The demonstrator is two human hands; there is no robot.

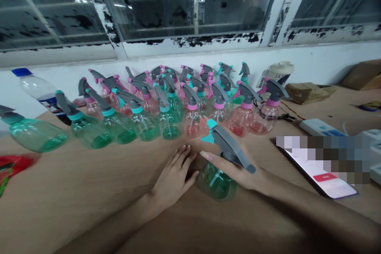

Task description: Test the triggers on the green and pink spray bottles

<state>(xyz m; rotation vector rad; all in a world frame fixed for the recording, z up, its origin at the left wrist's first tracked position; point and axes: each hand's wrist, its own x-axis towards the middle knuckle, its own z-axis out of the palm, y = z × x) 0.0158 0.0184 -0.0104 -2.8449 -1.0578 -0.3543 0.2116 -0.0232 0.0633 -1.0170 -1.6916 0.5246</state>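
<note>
Gripping a green spray bottle (pixel 220 186) about the neck with the fingers of the right hand (pixel 245 178), laying the thumb along the near side and hiding most of the rest behind. Holding it roughly upright, either on the surface (pixel 104 190) or just above; cannot tell which. Showing a grey trigger head (pixel 229 147) on top, with a turquoise nozzle (pixel 212 124) turned to the left. Resting the left hand (pixel 174 178) palm down just left of the held bottle, with the fingers open and loosely spread; cannot tell whether touching the bottle with the thumb.

Facing uneven rows of other spray bottles (pixel 169 129) beyond the held bottle, some green with turquoise collars, others pink with pink collars. Can see a blue-capped drink bottle (pixel 38 87) far beyond to its left, and a red packet (pixel 16 164) well apart on that same side, nearer. Can see a lit phone (pixel 315 166) to the held bottle's right, partly pixelated, and a white container (pixel 281 72) and a crumpled brown package (pixel 309 92) beyond it to the right.
</note>
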